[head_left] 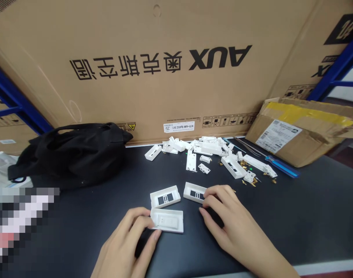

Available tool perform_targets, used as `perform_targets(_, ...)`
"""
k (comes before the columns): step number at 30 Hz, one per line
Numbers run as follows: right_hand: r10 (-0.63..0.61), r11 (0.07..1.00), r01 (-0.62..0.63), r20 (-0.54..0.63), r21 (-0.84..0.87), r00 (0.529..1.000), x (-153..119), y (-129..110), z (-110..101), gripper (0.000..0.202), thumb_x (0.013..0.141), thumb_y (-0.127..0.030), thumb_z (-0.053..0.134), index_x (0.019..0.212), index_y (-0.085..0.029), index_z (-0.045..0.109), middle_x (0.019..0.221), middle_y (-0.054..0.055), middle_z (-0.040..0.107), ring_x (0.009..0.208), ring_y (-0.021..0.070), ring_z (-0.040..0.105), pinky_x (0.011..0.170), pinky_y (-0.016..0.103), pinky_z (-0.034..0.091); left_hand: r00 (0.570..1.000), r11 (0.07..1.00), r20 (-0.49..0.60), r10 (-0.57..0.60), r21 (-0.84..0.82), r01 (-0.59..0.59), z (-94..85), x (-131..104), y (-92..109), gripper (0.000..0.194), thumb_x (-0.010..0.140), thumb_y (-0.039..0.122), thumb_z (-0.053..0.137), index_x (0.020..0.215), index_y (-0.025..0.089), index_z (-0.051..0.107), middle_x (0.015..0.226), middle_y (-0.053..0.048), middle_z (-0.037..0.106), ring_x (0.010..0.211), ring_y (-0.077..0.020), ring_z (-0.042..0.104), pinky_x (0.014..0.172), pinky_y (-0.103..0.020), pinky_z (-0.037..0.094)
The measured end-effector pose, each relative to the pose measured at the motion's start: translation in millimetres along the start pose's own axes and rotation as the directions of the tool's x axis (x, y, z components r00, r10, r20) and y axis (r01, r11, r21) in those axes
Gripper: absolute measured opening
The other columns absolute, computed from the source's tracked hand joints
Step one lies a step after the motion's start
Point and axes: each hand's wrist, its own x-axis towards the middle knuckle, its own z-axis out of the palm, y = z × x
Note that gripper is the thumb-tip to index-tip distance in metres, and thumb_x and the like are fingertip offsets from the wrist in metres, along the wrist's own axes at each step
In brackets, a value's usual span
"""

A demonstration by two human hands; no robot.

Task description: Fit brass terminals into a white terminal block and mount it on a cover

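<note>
My left hand (132, 239) pinches the left end of a shallow white rectangular plastic case (172, 221), thumb at its near edge and fingers at its end. A raised rectangle shows inside that case. Just behind it, almost touching, lies a second white case (165, 197) with dark windows in its floor. To the right, my right hand (227, 216) has its curled fingers on the right end of a third white case (193, 192), also with dark windows. That end is hidden behind the fingers. Both held cases are at the black tabletop.
Several loose white plastic parts (209, 148) and small brass-coloured pieces (253, 182) lie at the back. A blue-handled screwdriver (282, 166) lies near an opened cardboard box (304, 131). A black bag (77, 154) sits at left. Behind stands a large AUX carton (164, 100).
</note>
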Motion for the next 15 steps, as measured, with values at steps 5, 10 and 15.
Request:
perform_targets(5, 0.005, 0.998, -0.001, 0.065, -0.059, 0.998, -0.9, -1.2, -0.9, 0.015, 0.100, -0.016, 0.054, 0.113, -0.022, 0.059, 0.106, 0.009, 0.062, 0.098, 0.0261, 0.057, 0.082, 0.045, 0.055, 1.000, 0.998, -0.002, 0.011, 0.056, -0.011, -0.2, 0.0, -5.0, 0.027, 0.105, 0.053, 0.050, 0.103, 0.029, 0.062, 0.117, -0.002, 0.063, 0.075, -0.0128, 0.069, 0.058, -0.018, 0.055)
perform_targets(10, 0.061, 0.989, -0.061, -0.005, -0.131, 0.998, -3.7, 2.1, 0.8, 0.021, 0.100, -0.020, 0.055, 0.121, -0.021, 0.057, 0.113, 0.011, 0.060, 0.104, 0.0275, 0.057, 0.084, 0.044, 0.055, 0.999, 0.991, 0.004, 0.048, 0.125, -0.048, -1.3, 1.1, -8.9, 0.024, 0.106, 0.050, 0.050, 0.109, 0.028, 0.059, 0.111, -0.002, 0.064, 0.069, -0.0132, 0.067, 0.059, -0.021, 0.055)
perform_targets(15, 0.105, 0.987, -0.106, -0.017, -0.123, 0.994, -5.0, 5.2, 2.0, 0.003, 0.101, -0.024, 0.054, 0.102, -0.022, 0.057, 0.107, 0.009, 0.058, 0.097, 0.0250, 0.058, 0.083, 0.042, 0.054, 0.983, 0.982, 0.078, 0.168, 0.071, -0.174, -3.4, 1.5, -5.1, 0.015, 0.107, 0.037, 0.053, 0.119, 0.031, 0.058, 0.112, -0.002, 0.066, 0.095, -0.0189, 0.069, 0.076, -0.024, 0.057)
